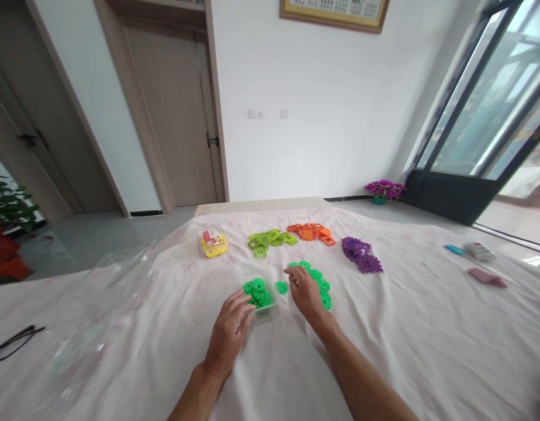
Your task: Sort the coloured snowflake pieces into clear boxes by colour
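Observation:
A clear plastic box [272,311] holds a heap of green flower-shaped plastic pieces [258,291]. My left hand [232,316] grips the box at its left side, the fingers over the rim and touching the green pieces. Just right of the box lies a single green piece [281,287] on the cloth. My right hand [305,292] hovers above and beside a loose green pile [325,286], partly covering it. Its fingers are bent and somewhat apart, with no piece visible in them.
Behind lie lime-green pieces [270,238], orange pieces [311,233] and purple pieces [361,254]. A box of yellow pieces [213,242] stands at the back left. Crumpled clear plastic [90,327] and glasses [16,342] lie left; a pink item [488,277] lies right.

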Demonstrator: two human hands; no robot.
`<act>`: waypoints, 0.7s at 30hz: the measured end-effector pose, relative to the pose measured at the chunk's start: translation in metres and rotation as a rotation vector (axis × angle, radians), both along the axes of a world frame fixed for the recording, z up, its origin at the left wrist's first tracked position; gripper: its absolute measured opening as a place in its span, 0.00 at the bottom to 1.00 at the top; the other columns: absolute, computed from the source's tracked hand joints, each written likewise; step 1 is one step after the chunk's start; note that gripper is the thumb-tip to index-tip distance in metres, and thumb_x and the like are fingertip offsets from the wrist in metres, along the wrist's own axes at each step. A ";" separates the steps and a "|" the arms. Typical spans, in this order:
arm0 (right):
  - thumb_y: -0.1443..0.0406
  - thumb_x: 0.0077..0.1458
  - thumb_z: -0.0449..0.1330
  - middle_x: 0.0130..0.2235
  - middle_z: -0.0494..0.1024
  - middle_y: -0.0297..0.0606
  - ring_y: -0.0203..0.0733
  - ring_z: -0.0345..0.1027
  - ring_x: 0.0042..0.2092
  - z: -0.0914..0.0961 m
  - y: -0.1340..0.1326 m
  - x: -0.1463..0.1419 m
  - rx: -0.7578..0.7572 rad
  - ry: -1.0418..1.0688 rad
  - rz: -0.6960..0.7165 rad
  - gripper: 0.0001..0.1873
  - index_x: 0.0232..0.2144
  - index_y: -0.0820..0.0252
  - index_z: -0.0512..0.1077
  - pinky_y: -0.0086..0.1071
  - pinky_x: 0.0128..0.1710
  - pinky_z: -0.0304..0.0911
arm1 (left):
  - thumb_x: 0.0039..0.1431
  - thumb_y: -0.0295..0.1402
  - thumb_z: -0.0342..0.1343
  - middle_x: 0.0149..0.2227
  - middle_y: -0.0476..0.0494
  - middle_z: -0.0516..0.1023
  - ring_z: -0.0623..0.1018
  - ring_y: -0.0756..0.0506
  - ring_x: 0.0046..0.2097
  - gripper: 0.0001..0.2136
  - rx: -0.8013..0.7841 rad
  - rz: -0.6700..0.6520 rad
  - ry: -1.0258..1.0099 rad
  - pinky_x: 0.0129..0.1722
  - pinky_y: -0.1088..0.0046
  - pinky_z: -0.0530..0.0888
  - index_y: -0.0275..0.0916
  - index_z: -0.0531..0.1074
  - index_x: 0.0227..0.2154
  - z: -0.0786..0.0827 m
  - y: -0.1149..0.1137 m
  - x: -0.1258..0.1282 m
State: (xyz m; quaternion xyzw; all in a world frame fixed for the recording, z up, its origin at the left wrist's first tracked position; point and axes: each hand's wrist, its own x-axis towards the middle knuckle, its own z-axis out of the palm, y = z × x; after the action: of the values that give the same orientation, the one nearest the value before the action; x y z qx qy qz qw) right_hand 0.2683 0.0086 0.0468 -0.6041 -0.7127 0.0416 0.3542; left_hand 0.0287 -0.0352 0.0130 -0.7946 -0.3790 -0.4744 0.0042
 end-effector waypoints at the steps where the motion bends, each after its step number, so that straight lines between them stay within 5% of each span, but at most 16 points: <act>1: 0.71 0.60 0.50 0.48 0.76 0.41 0.44 0.67 0.51 -0.001 0.000 0.004 -0.022 -0.070 -0.035 0.17 0.45 0.55 0.75 0.34 0.52 0.60 | 0.64 0.28 0.53 0.47 0.44 0.78 0.73 0.42 0.58 0.07 0.002 0.000 -0.002 0.55 0.57 0.75 0.44 0.74 0.41 -0.001 0.000 0.000; 11: 0.63 0.53 0.59 0.44 0.75 0.45 0.52 0.64 0.49 0.006 0.002 0.023 -0.263 -0.444 -0.198 0.13 0.41 0.53 0.78 0.39 0.46 0.54 | 0.63 0.28 0.54 0.48 0.44 0.77 0.72 0.42 0.58 0.08 -0.002 -0.001 -0.009 0.56 0.58 0.75 0.44 0.74 0.42 -0.001 0.001 0.000; 21: 0.69 0.48 0.59 0.42 0.76 0.41 0.44 0.69 0.43 0.012 0.005 0.050 -0.424 -0.357 -0.189 0.13 0.39 0.57 0.74 0.31 0.34 0.52 | 0.63 0.27 0.54 0.47 0.44 0.78 0.73 0.42 0.58 0.07 -0.004 -0.001 -0.009 0.56 0.58 0.75 0.44 0.74 0.41 0.000 0.000 0.000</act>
State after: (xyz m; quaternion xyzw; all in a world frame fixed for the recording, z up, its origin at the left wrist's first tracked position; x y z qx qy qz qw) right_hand 0.3182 0.0135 0.0590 -0.7260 -0.6798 0.0497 0.0915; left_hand 0.0284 -0.0356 0.0125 -0.7926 -0.3797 -0.4770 0.0006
